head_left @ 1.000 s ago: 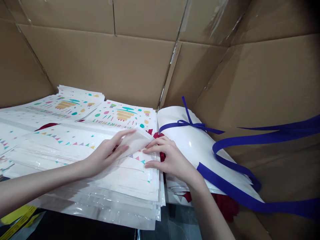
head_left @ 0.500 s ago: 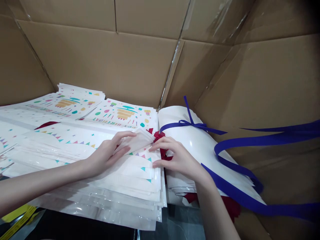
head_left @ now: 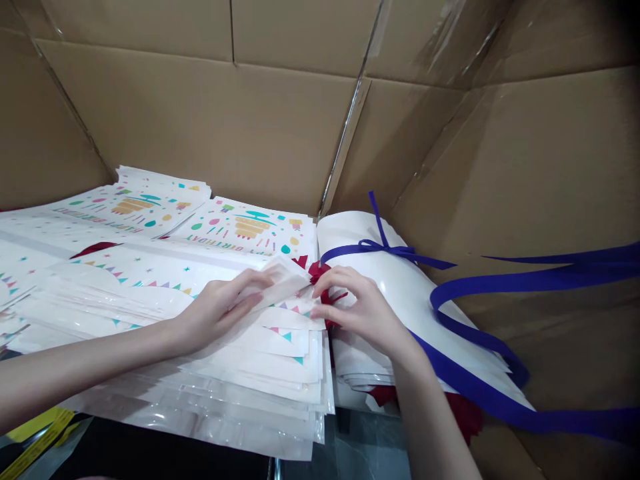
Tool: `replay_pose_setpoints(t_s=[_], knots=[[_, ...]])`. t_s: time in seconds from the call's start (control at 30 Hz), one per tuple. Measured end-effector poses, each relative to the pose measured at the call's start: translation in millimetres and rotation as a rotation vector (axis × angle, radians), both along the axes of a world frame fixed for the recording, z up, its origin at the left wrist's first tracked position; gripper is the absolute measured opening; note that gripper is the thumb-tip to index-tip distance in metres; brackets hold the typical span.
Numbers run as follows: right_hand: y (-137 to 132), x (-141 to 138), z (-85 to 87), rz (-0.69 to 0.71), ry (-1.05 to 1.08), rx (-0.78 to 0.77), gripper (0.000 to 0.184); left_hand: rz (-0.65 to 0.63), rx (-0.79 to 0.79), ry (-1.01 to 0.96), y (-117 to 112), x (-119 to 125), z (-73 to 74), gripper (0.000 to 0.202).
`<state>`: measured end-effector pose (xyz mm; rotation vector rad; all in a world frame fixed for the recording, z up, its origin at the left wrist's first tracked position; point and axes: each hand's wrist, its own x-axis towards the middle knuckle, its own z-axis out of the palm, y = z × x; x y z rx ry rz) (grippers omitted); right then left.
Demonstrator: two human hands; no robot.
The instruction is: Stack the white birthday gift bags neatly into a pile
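Note:
Stacked white plastic bags [head_left: 240,393] with pastel bunting print lie fanned out in front of me. My left hand [head_left: 220,303] rests on them, its thumb and fingers closed round a raised, folded flap [head_left: 287,275] of the top bag. My right hand [head_left: 357,303] is at the right edge of the same stack. Its fingers are curled, and thumb and fingertips meet the edge of an upper bag; the exact grip is partly hidden. Crumpled red material [head_left: 320,272] shows just beyond the right fingertips.
Behind lie more printed birthday bags [head_left: 253,230]. On the right is a rolled white bundle [head_left: 380,287] tied with blue ribbon [head_left: 385,247]; loose ribbon [head_left: 480,283] trails rightward. Cardboard walls [head_left: 200,127] enclose the back and right. Something yellow [head_left: 43,437] is at lower left.
My right hand has shifted slightly right and up, its thumb and fingertips closer together. An upper bag's edge has slid right with it. The left hand stays nearly still.

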<state>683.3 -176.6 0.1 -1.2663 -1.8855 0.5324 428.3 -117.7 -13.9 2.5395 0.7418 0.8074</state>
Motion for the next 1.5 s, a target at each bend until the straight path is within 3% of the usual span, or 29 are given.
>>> replay_pose_setpoints(t_s=[0.13, 0.3, 0.43, 0.57, 0.63, 0.73, 0.83, 1.03, 1.17, 1.23, 1.33, 1.4, 1.5], knots=[[-2.6, 16.8, 1.7, 0.195, -0.091, -0.141, 0.032, -0.045, 0.055, 0.008, 3.1, -1.7, -2.9, 0.025], [-3.3, 12.5, 4.8, 0.245, -0.046, -0.034, 0.003, -0.109, 0.004, 0.115, -0.6, -1.1, 3.1, 0.024], [-1.4, -0.5, 5.3, 0.084, 0.013, 0.102, 0.012, -0.092, 0.045, 0.098, -4.2, 1.8, 2.2, 0.021], [-2.7, -8.6, 6.1, -0.083, 0.068, 0.265, 0.004, -0.069, 0.076, 0.043, -2.1, 4.3, -2.6, 0.018], [-5.6, -10.2, 7.6, -0.002, 0.017, 0.21, 0.007, -0.034, 0.058, 0.006, -1.1, 4.8, -2.6, 0.021], [-9.6, -12.5, 8.4, 0.199, -0.144, -0.013, 0.021, -0.064, 0.06, -0.022, -0.3, 3.4, -1.3, 0.023], [-10.7, -16.2, 6.1, 0.23, -0.236, -0.134, 0.04, -0.144, 0.062, 0.023, 0.9, -1.2, -1.3, 0.025], [-7.9, -24.5, 0.4, 0.152, -0.286, -0.071, 0.028, -0.188, 0.064, 0.02, -1.4, -9.5, 5.3, 0.026], [-6.2, -29.5, 0.6, 0.104, -0.241, 0.003, 0.008, -0.245, 0.07, 0.089, -7.6, -9.1, 14.9, 0.03], [-6.8, -29.3, 3.2, 0.057, -0.189, 0.063, 0.01, -0.258, 0.081, 0.093, -8.5, -8.8, 15.0, 0.036], [-10.0, -23.3, 9.5, -0.052, -0.099, 0.151, 0.014, -0.216, 0.065, 0.053, -6.0, -9.2, 9.2, 0.024], [-12.6, -17.2, 12.8, -0.025, -0.091, 0.115, 0.015, -0.158, 0.048, 0.046, -3.9, -9.1, 4.9, 0.026], [-13.8, -11.4, 11.9, 0.16, -0.178, -0.026, 0.017, -0.074, 0.058, 0.002, -3.3, -7.2, 3.1, 0.035]])
